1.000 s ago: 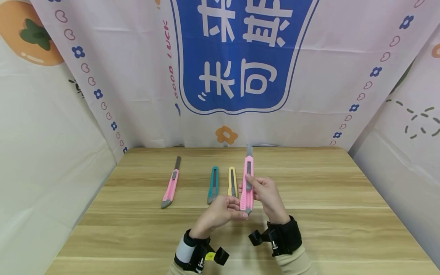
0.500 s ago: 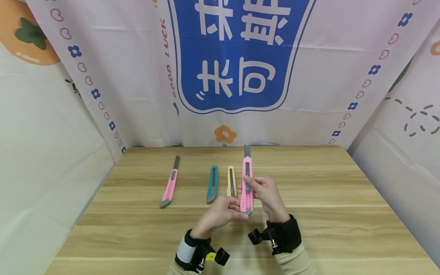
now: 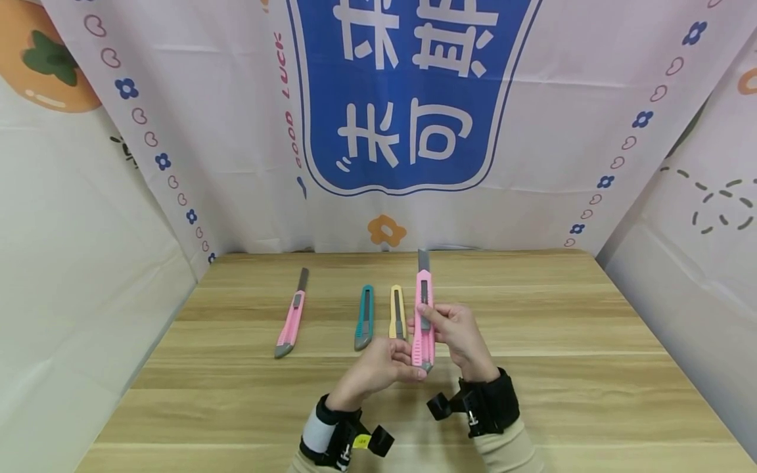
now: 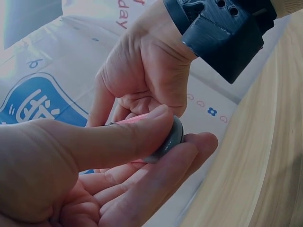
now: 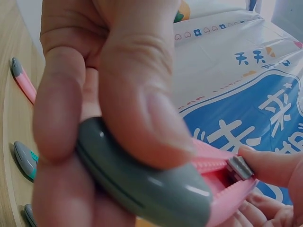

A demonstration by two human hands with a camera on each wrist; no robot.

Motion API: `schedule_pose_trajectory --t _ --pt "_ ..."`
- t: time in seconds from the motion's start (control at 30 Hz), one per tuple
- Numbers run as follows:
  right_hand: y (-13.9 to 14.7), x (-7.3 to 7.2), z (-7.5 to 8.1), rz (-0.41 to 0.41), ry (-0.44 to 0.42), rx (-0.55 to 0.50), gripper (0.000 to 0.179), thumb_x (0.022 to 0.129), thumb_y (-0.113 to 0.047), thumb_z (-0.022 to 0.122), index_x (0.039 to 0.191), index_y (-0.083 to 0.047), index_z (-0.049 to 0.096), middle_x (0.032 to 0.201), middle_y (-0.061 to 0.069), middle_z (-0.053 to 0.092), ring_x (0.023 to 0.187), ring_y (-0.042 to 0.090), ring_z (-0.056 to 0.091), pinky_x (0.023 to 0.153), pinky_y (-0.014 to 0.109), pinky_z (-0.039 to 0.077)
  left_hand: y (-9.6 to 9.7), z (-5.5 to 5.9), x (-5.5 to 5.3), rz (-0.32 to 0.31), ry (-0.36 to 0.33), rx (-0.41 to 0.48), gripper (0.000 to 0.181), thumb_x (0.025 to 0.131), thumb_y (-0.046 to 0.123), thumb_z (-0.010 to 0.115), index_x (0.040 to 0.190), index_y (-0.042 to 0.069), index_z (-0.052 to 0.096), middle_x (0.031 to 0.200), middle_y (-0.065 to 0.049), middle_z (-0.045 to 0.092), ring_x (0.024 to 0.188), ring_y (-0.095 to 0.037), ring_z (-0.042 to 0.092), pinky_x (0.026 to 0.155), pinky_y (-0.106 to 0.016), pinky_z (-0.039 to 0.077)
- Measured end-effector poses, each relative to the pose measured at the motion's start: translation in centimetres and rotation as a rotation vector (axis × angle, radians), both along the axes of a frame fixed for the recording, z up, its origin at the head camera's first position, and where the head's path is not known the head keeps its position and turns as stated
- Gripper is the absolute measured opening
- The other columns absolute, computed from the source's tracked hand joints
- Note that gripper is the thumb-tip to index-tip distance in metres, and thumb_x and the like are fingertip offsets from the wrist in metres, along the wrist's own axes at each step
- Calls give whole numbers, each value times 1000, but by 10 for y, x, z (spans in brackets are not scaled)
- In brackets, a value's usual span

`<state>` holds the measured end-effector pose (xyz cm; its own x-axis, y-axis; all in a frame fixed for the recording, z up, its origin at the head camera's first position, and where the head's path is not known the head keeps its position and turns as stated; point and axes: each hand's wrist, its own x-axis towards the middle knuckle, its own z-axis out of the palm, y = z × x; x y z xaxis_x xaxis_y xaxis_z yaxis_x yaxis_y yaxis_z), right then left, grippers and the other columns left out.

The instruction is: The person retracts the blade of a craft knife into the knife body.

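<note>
Both hands hold a pink utility knife point(image 3: 418, 345) raised over the table, its grey blade point(image 3: 423, 261) extended and pointing away. My left hand point(image 3: 378, 364) pinches the knife's rear end; in the left wrist view, thumb and fingers are on either side of the grey end cap point(image 4: 174, 139). My right hand point(image 3: 464, 335) grips the middle of the body, thumb against the grey slider point(image 5: 240, 168). Behind the left hand lies a yellow utility knife point(image 3: 397, 312), its lower end hidden. A teal utility knife point(image 3: 365, 318) lies beside it.
Farther left on the wooden table point(image 3: 236, 407) lies another pink utility knife point(image 3: 291, 325) with its blade out. A printed white cloth point(image 3: 248, 197) hangs along the table's back edge. Each wrist wears a black camera strap point(image 3: 491, 404).
The pink knife's blade tip has swung very slightly left, so the knife stands straighter. Both hands keep their holds, and the head view has shifted a little.
</note>
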<state>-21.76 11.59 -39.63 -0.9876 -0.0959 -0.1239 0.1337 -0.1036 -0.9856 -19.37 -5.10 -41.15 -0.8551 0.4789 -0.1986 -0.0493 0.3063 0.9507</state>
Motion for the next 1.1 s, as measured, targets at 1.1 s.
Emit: schedule_pose_trajectory --t 1.1 --pt "0 -1 0 7 -34 27 39 96 -22 59 121 9 61 84 -2 78 78 7 74 73 22 60 -2 4 3 25 34 25 29 82 7 74 107 -5 66 96 -21 73 79 -15 72 74 -26 60"
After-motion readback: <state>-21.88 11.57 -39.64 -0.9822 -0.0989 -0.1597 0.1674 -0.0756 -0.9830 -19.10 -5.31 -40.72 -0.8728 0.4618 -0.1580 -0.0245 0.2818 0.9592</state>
